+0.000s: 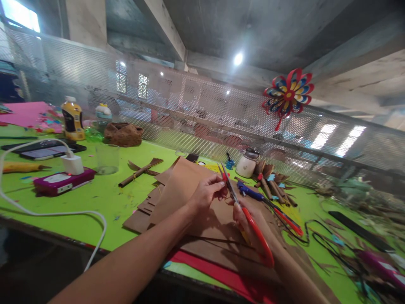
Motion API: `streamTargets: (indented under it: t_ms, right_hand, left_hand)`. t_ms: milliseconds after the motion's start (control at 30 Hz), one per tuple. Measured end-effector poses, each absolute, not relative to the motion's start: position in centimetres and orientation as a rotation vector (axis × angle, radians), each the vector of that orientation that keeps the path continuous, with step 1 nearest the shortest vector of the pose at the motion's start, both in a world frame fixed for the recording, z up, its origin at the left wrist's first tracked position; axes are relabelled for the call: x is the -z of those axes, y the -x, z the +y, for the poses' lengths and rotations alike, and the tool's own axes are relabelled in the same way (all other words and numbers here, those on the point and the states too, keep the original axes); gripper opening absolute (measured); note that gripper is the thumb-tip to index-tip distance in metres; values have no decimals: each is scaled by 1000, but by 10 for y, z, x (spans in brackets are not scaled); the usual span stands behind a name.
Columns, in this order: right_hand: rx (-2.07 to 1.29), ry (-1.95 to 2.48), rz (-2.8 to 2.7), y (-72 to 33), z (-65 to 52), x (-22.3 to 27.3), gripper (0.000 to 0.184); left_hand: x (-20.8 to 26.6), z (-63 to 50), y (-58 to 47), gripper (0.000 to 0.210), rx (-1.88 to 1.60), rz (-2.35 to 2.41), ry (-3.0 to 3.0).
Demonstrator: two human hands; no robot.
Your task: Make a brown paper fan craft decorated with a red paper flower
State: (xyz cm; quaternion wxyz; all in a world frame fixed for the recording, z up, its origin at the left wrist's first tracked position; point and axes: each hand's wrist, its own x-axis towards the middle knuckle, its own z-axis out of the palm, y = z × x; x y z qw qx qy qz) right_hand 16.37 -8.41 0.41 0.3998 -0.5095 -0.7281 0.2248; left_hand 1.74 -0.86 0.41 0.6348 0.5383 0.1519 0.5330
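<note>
My right hand [248, 217] is closed around scissors [260, 238] with orange-red handles, their blades pointing up and away, slightly apart. My left hand [210, 190] is closed in a pinch beside the blades. A small red piece [225, 176] shows at its fingertips, partly behind the scissors; its kind is too small to make out. Both hands are above stacked sheets of brown paper [180, 181]. Under the stack, red paper [218, 272] sticks out along the near side. To the right of the scissors lies a blue glue gun [249, 191].
Rolled brown paper pieces [141, 172] lie crossed on the green table [107, 219]. A clear cup [107, 159], a purple power strip [65, 180] with a white cable, and a yellow bottle [72, 118] stand left. A white jar [247, 164] stands behind; black cords run right.
</note>
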Motion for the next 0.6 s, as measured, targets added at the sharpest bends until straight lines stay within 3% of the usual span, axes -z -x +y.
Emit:
streamTargets:
  t_ms: [600]
  right_hand:
    - [-542, 1315, -1866, -169, -89, -8, 39]
  left_hand:
    - [-9, -11, -12, 12, -1171, 339, -1250]
